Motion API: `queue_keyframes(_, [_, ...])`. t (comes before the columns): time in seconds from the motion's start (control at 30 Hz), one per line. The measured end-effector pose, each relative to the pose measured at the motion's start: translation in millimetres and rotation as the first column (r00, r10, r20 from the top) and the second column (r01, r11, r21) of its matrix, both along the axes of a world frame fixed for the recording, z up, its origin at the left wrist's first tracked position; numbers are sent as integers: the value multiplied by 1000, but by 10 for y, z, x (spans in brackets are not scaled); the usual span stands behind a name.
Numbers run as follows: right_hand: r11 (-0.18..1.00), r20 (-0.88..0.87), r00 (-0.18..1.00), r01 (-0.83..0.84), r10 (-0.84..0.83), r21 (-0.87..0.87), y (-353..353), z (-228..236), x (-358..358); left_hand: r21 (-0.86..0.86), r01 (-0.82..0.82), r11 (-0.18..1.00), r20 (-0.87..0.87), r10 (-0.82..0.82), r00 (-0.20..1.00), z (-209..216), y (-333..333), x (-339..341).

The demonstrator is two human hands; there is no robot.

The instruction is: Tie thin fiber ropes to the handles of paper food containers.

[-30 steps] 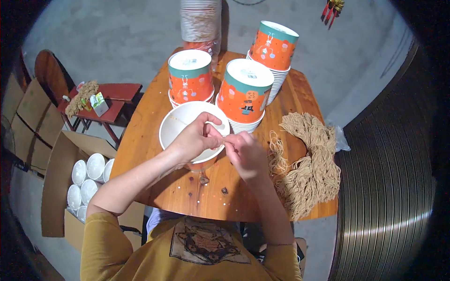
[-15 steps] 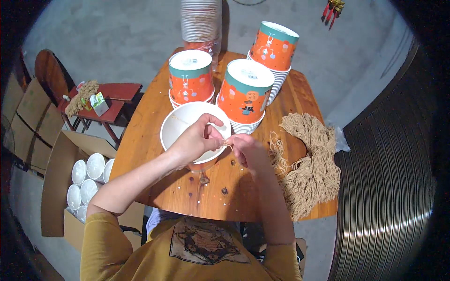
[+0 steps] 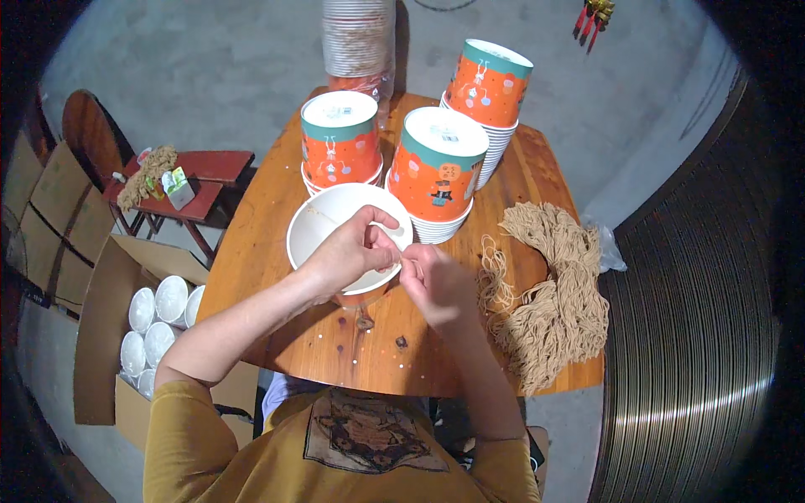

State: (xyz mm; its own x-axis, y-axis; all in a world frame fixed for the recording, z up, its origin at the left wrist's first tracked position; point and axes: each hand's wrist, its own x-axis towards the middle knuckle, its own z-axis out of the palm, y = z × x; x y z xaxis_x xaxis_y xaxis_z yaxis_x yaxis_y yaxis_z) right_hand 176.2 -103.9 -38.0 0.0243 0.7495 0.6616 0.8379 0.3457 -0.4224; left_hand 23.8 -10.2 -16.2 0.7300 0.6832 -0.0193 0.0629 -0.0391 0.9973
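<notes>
An open paper bucket (image 3: 312, 243), white inside, stands at the table's near middle, with a pale thin string (image 3: 314, 211) over its inner wall. Above its right side my left hand (image 3: 356, 250) is closed, thumb and index pinching the string. My right hand (image 3: 438, 287), closed in a pinch, meets the left fingertips at the bucket's right rim. Only a tiny bit of string shows between the fingers. Right of my hands lie loose loops of string (image 3: 496, 281) and a thick tan hank of yarn (image 3: 558, 318).
Upside-down stacks of orange and green buckets (image 3: 340, 151), (image 3: 438, 172), (image 3: 489, 84) stand behind on the wooden table (image 3: 335, 352). A tall bagged stack (image 3: 359, 42) is at the back. On the left are a carton (image 3: 96, 335) of white-ended cups and a red bench (image 3: 214, 165).
My right hand has turned and shifted slightly left, its knuckles now higher and nearer the left fingertips. My left hand and the bucket stay almost in place.
</notes>
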Motion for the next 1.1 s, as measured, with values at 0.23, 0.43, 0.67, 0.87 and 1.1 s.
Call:
queue_keyframes(0.23, [993, -428, 904, -75, 28, -92, 10, -130, 9, -46, 10, 999, -5, -10, 1000, 32, 5, -2])
queue_keyframes(0.43, [989, -457, 880, -150, 131, -5, 16, -150, 59, -100, 20, 995, 11, -19, 1000, 62, 4, 2])
queue_keyframes(0.67, [989, -186, 976, -96, 116, 110, 29, -95, 3, -77, 18, 997, -3, -18, 1000, 92, -12, 4])
queue_keyframes(0.87, [1000, -184, 983, 9, -6, 14, -38, -67, -51, 20, 61, 998, 25, -62, 998, 5, 18, 8])
queue_keyframes(1.1, [978, -592, 801, -184, 89, -102, 7, -203, -38, 231, 99, 968, -123, -71, 990, 18, -36, 39])
